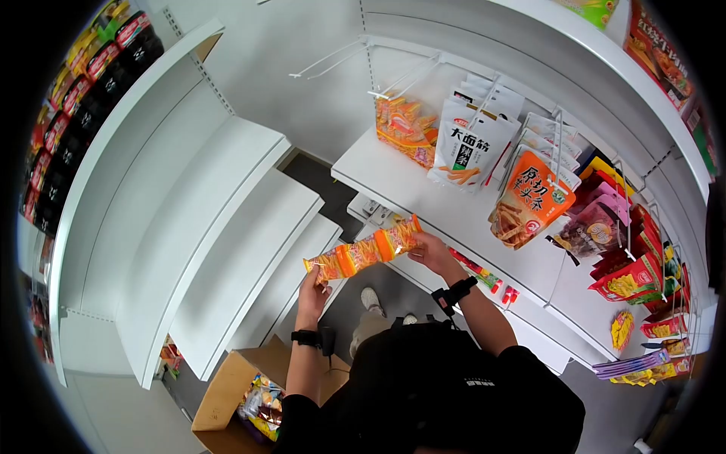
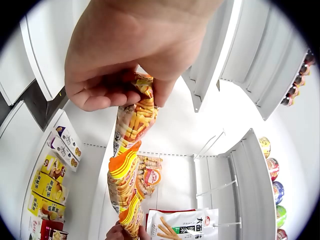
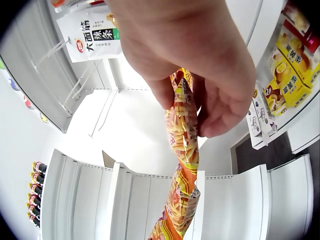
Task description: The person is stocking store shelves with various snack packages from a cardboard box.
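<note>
A strip of joined orange snack packets (image 1: 363,252) stretches between both hands in front of the shelves. My left hand (image 1: 311,293) pinches its lower left end, and my right hand (image 1: 432,256) pinches the higher right end. In the left wrist view the strip (image 2: 125,172) hangs away from the left hand (image 2: 127,55), with thumb and fingers closed on its tip. The right wrist view shows the right hand (image 3: 192,75) gripping the other end of the strip (image 3: 182,135), which sags in linked, slightly twisted packets printed with fries.
White stepped shelves (image 1: 249,219) stand at left. Wire hooks on the right hold white snack pouches (image 1: 473,144), an orange pouch (image 1: 532,198) and an orange snack bag (image 1: 406,129). An open cardboard box (image 1: 219,393) with packaged snacks sits on the floor at lower left. Dark bottles (image 1: 72,129) line the far left shelf.
</note>
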Motion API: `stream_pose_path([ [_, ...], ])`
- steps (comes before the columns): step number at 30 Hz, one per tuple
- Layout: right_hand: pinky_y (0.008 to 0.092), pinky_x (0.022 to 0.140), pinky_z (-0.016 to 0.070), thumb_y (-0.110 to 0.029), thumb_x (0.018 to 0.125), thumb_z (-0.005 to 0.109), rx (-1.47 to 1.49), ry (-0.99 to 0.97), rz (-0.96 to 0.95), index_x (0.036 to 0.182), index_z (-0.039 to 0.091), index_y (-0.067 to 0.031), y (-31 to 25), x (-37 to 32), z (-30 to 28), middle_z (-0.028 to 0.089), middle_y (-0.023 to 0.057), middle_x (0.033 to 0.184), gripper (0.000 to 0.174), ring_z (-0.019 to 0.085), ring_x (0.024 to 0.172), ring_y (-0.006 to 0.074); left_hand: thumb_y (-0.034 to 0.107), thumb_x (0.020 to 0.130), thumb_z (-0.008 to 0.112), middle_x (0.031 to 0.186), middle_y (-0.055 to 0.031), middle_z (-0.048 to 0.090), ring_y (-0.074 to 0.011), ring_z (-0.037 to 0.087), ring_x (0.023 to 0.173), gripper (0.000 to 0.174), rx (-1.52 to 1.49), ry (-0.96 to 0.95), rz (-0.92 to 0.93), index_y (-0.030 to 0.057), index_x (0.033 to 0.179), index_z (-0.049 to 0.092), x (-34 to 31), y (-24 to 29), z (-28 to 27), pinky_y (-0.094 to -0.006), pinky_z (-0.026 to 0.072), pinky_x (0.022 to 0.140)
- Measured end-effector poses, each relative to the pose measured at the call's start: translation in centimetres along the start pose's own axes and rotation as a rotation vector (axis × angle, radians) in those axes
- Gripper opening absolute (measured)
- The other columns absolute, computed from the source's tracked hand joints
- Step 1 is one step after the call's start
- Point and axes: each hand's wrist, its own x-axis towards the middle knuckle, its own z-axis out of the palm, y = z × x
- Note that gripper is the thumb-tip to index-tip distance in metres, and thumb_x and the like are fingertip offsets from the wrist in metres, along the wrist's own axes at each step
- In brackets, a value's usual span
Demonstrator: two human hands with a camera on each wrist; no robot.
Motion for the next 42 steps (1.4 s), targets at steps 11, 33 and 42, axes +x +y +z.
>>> stream_pose_path([
  [11, 0.0346, 0.078, 0.0522, -0.022, 0.088, 0.058, 0.158, 0.187, -0.104, 0.114, 0.050, -0.0035, -3.3, 4.6, -1.4, 0.059, 0.0102, 0.108, 0.033, 0.060, 0.088, 0.0214, 0.033, 0.085, 0.065, 0.071, 0.0065, 0.053, -0.0045, 0.044, 0.062, 0.020, 0.140, -0.143, -0.066, 0.0143, 0.088, 0.059, 12.6, 4.2, 7.1, -0.0210, 0.0357, 0.058],
  [33, 0.0366, 0.080, 0.0502, -0.017, 0.088, 0.057, 0.337, 0.548, -0.176, 0.117, 0.047, -0.0098, -8.1, 20.8, -1.6, 0.055, 0.0095, 0.111, 0.032, 0.058, 0.096, 0.0249, 0.025, 0.084, 0.065, 0.064, 0.0034, 0.049, -0.0075, 0.048, 0.053, 0.017, 0.363, -0.258, -0.273, 0.0106, 0.082, 0.058, 40.5, 10.1, 16.2, -0.0226, 0.0368, 0.046],
  [42, 0.0402, 0.088, 0.0508, -0.010, 0.088, 0.058, 0.401, 0.595, -0.337, 0.114, 0.050, -0.0079, -7.7, 23.8, -4.8, 0.055, 0.0086, 0.111, 0.027, 0.055, 0.100, 0.0276, 0.025, 0.087, 0.061, 0.067, 0.0015, 0.051, -0.0102, 0.048, 0.056, 0.016, 0.469, -0.314, -0.301, 0.0095, 0.086, 0.057, 47.0, 8.8, 20.0, -0.0240, 0.0407, 0.048],
])
